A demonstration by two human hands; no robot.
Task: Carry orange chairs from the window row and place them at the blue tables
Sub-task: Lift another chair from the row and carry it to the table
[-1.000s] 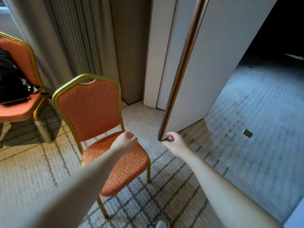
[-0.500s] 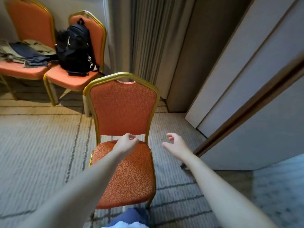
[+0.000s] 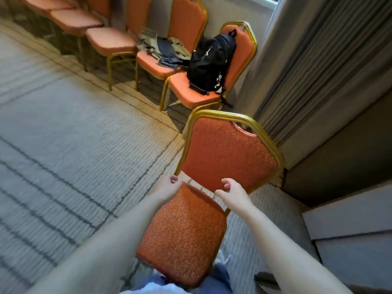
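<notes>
Two hands, apart, had moved closer to the nearest orange chair (image 3: 229, 158), standing on carpet (image 3: 84, 145) beside the window row (image 3: 110, 42): left hand (image 3: 167, 188) at the seat's rear corner, grip unclear, right hand (image 3: 232, 193) loosely curled, empty; lifting seemed next.

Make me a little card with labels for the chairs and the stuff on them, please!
nearest chair: orange patterned fabric chair with gold metal frame, right in front of the person
left grip: by the seat's rear left corner, contact unclear
right grip: fingers curled, empty, above the seat's rear edge
row behind: more orange chairs side by side
end chair of row: black fabric backpack on its seat
next chair: folded olive and dark clothes
right side: grey pleated curtain
</notes>
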